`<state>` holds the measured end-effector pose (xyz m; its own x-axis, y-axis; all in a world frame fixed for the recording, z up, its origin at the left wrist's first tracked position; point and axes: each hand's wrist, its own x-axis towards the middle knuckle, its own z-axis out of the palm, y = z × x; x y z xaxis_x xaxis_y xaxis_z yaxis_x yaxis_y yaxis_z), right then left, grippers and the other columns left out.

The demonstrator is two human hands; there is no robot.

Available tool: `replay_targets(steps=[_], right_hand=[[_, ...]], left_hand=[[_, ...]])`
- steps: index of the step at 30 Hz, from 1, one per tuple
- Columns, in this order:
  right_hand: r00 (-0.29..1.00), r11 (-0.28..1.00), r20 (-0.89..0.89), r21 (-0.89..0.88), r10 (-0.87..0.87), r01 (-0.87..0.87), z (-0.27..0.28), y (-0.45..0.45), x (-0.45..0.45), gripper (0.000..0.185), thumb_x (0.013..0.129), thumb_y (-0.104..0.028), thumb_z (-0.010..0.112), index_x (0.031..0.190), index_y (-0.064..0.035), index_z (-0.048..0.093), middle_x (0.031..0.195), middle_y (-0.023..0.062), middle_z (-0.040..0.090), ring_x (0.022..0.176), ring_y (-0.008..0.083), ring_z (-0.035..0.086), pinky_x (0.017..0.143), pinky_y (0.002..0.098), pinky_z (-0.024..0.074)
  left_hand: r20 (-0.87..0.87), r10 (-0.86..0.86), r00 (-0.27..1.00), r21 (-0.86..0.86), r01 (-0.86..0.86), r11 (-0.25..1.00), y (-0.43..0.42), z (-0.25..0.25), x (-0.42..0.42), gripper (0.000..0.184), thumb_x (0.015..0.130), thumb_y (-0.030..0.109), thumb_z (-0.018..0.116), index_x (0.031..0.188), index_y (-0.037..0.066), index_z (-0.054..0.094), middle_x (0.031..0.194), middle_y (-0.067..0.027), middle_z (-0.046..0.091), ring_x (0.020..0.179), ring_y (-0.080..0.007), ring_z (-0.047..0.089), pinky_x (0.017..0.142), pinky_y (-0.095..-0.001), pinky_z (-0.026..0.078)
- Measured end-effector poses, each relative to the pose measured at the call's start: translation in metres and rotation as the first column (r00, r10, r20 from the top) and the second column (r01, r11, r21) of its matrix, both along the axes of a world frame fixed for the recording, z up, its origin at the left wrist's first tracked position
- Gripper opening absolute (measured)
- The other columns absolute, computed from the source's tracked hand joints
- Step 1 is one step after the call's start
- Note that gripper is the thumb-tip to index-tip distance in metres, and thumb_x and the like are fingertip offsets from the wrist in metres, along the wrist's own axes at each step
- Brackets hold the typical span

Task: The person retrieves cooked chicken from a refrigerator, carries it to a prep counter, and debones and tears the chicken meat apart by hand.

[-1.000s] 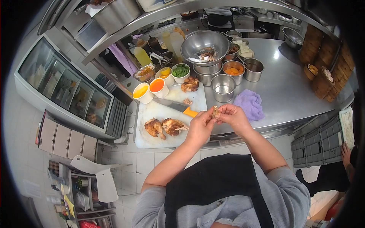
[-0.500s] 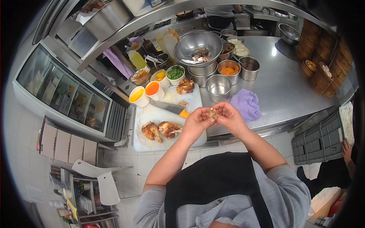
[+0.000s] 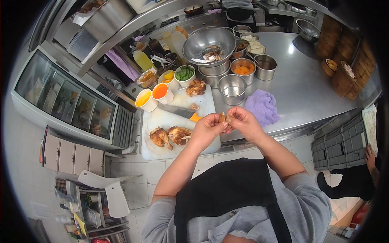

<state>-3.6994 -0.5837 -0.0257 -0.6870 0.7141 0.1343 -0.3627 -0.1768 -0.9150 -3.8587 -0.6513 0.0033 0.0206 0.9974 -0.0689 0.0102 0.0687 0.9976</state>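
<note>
My left hand [image 3: 208,128] and my right hand [image 3: 244,123] meet in front of my chest, each pinching part of a small piece of meat [image 3: 223,117]. Both are over the right edge of a white cutting board [image 3: 158,120]. Two browned chicken legs [image 3: 161,138] lie at the board's near left. A knife with an orange handle [image 3: 195,117] rests on the board, its handle end hidden by my left hand. Beyond it are a meat scrap [image 3: 194,106] and another browned chicken piece [image 3: 196,87].
An empty steel pot [image 3: 232,90] and a purple cloth [image 3: 261,107] stand beyond my hands. A steel bowl of bones [image 3: 208,45], tubs of sauce [image 3: 146,100] and a pot of orange food [image 3: 243,70] are farther back. Another person's hand [image 3: 370,157] is at a grey crate [image 3: 339,144].
The small piece between my fingers now looks pulled into two parts. The view has shifted slightly, and my hands stay together near the board's edge.
</note>
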Motion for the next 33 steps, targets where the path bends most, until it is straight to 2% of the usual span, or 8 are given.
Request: replay_targets(steps=[7,13,17,21,23,27,32,33], right_hand=[[0.999,0.997,0.041,-0.069,0.023,-0.020,-0.001,0.000,0.001,0.009,0.090,-0.010,0.055,0.095,-0.0036,0.052,0.084,0.0029,0.058,0.070,0.0100,0.059,0.064,0.0244,0.0519],[1.000,0.964,0.004,-0.263,0.028,-0.026,-0.005,-0.001,0.007,0.010,0.088,-0.011,0.058,0.095,-0.0049,0.053,0.084,0.0031,0.058,0.071,0.0105,0.060,0.065,0.0250,0.0530],[0.997,0.919,-0.080,-0.393,-0.007,-0.025,-0.002,0.003,0.018,0.010,0.088,-0.011,0.059,0.094,-0.0058,0.053,0.087,0.0044,0.060,0.072,0.0117,0.060,0.068,0.0263,0.0535],[0.995,0.913,-0.090,-0.409,-0.049,0.008,0.003,0.006,0.019,0.009,0.088,-0.010,0.058,0.094,-0.0060,0.054,0.090,0.0054,0.061,0.073,0.0121,0.060,0.066,0.0257,0.0523],[0.997,0.958,-0.024,-0.280,-0.075,0.065,0.001,0.007,0.016,0.010,0.088,-0.010,0.058,0.096,-0.0049,0.054,0.092,0.0059,0.061,0.073,0.0112,0.059,0.062,0.0244,0.0502],[0.995,0.962,0.077,-0.261,-0.066,0.083,0.006,0.005,0.004,0.015,0.087,-0.011,0.059,0.099,-0.0027,0.055,0.091,0.0054,0.061,0.071,0.0099,0.058,0.059,0.0237,0.0480],[0.958,0.998,0.284,0.062,-0.040,0.023,-0.002,0.007,-0.009,0.017,0.086,-0.013,0.061,0.096,-0.0001,0.058,0.088,0.0026,0.059,0.067,0.0074,0.056,0.059,0.0225,0.0471],[0.958,0.998,0.284,0.063,-0.029,0.011,-0.001,0.005,-0.010,0.017,0.086,-0.013,0.061,0.096,-0.0001,0.058,0.088,0.0026,0.059,0.067,0.0074,0.056,0.059,0.0225,0.0471]], left_hand=[[-0.020,0.038,0.999,0.009,-0.038,0.999,0.002,-0.017,0.000,0.018,0.089,0.010,0.056,0.099,-0.004,0.054,0.089,-0.0068,0.062,0.077,-0.0118,0.061,0.070,-0.0252,0.052],[0.331,0.229,0.915,-0.115,-0.202,0.973,0.012,-0.023,-0.001,0.017,0.089,0.016,0.057,0.095,0.001,0.052,0.086,-0.0059,0.061,0.073,-0.0109,0.059,0.067,-0.0247,0.051],[0.338,0.225,0.914,-0.122,-0.195,0.973,0.013,-0.020,-0.010,0.011,0.090,0.014,0.056,0.092,0.004,0.053,0.087,-0.0044,0.061,0.074,-0.0108,0.059,0.069,-0.0246,0.050],[0.273,0.150,0.950,-0.087,-0.131,0.988,0.011,-0.025,-0.011,0.017,0.088,0.012,0.059,0.099,0.000,0.053,0.088,-0.0072,0.062,0.074,-0.0112,0.059,0.069,-0.0246,0.051],[0.288,0.133,0.948,-0.099,-0.108,0.989,0.010,-0.024,-0.008,0.018,0.088,0.010,0.060,0.100,-0.001,0.053,0.089,-0.0074,0.062,0.075,-0.0110,0.059,0.069,-0.0242,0.051],[0.277,0.065,0.959,-0.077,-0.045,0.996,0.008,-0.020,-0.004,0.016,0.087,0.007,0.060,0.100,0.001,0.053,0.088,-0.0064,0.062,0.076,-0.0111,0.060,0.071,-0.0234,0.050],[0.193,0.084,0.978,-0.042,-0.078,0.996,0.003,-0.020,-0.009,0.016,0.087,0.007,0.060,0.100,0.001,0.052,0.090,-0.0062,0.063,0.079,-0.0123,0.061,0.072,-0.0241,0.051],[0.291,0.094,0.952,-0.100,-0.067,0.993,0.000,-0.016,-0.009,0.016,0.087,0.007,0.059,0.100,0.002,0.052,0.092,-0.0059,0.062,0.080,-0.0126,0.062,0.075,-0.0248,0.051]])
